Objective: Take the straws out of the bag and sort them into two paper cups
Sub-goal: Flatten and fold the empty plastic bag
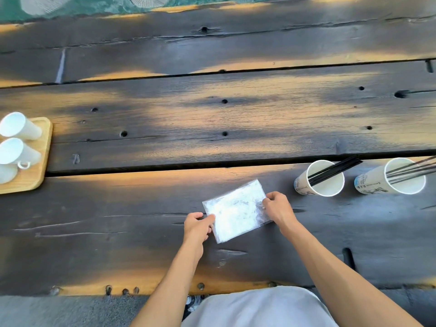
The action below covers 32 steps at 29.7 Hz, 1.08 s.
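Clear plastic, the bag (236,211) lies flat on the dark wooden tabletop (165,128), and it looks empty to me, with black straws (335,169) standing in both paper cups (319,178) to its right. My left hand (197,228) and right hand (278,207) each pinch an opposite edge with curled fingers (210,219). I'd keep it taut, check for stragglers, then set it aside.

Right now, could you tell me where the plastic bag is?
The plastic bag lies flat on the table's near plank, pinched between both hands, left of the two paper cups.
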Available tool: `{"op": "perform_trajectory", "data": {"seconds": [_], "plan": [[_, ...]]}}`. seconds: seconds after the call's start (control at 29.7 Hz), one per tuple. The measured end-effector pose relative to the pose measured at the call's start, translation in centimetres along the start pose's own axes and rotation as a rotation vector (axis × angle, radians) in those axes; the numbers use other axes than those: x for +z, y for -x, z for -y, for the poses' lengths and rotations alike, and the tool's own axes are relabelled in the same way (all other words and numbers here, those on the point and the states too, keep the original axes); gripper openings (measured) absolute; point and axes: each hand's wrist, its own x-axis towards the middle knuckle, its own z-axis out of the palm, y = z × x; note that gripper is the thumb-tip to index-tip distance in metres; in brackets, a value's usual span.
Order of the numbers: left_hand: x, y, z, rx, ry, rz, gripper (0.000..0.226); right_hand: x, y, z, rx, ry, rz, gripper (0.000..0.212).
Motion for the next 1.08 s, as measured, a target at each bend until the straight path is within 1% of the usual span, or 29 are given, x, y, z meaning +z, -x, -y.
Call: {"op": "perform_trajectory", "data": {"seconds": [0.07,0.2,0.27,0.34,0.37,0.44,0.5,0.54,0.61,0.67,0.71,0.81,0.84,0.91,0.98,1.04,1.08], "plan": [[0.0,-0.1,0.1,-0.016,-0.023,0.056,0.020,0.0,0.1,-0.2,0.016,-0.057,0.039,0.015],[0.0,0.3,0.5,0.036,-0.146,0.117,0.028,-0.2,0.8,-0.8,0.036,-0.132,0.196,0.015],[0.2,0.6,0.9,0.049,-0.192,0.133,0.030,-0.2,1.1,-1.2,0.037,-0.153,0.237,0.015],[0.3,0.8,1.3,0.068,-0.181,0.136,0.029,-0.2,1.4,-1.4,0.035,-0.189,0.261,0.013],[0.4,1.0,1.4,0.067,-0.142,0.133,0.029,-0.3,1.7,-1.4,0.026,-0.201,0.266,0.009],[0.3,1.4,1.6,0.028,0.021,0.105,0.034,-0.6,1.9,-1.4,0.000,-0.230,0.281,0.002],[-0.2,1.8,2.1,0.008,0.223,0.125,0.023,-1.2,2.2,-1.2,-0.018,-0.282,0.303,0.003],[-0.4,2.2,2.5,0.017,0.273,0.137,0.020,-1.5,2.3,-1.0,-0.030,-0.294,0.317,0.005],[-0.7,2.7,3.4,0.064,0.274,0.133,0.020,-2.0,2.3,-0.6,-0.065,-0.307,0.336,0.008],[-0.7,3.7,4.2,0.113,0.284,0.090,0.016,-2.4,2.0,-0.2,-0.089,-0.319,0.369,0.006],[-0.7,4.2,4.4,0.126,0.305,0.056,0.017,-2.6,2.0,0.0,-0.096,-0.301,0.396,0.008],[-0.6,5.8,5.5,0.136,0.395,-0.023,0.022,-2.3,2.1,0.2,-0.116,-0.166,0.453,0.025],[-0.6,6.2,6.0,0.137,0.430,-0.047,0.019,-2.0,2.1,0.2,-0.137,-0.130,0.446,0.025],[-0.9,7.5,7.3,0.124,0.492,-0.122,0.014,-1.2,2.6,0.2,-0.186,-0.085,0.454,0.016],[-1.2,8.6,9.0,0.110,0.530,-0.163,0.018,-0.4,3.3,0.4,-0.223,-0.062,0.478,0.016],[-1.8,10.0,11.6,0.073,0.622,-0.187,0.025,1.0,4.7,0.3,-0.261,-0.011,0.533,0.017],[-2.2,10.8,12.9,0.044,0.681,-0.203,0.025,1.8,5.5,0.2,-0.279,0.014,0.561,0.017]]}}
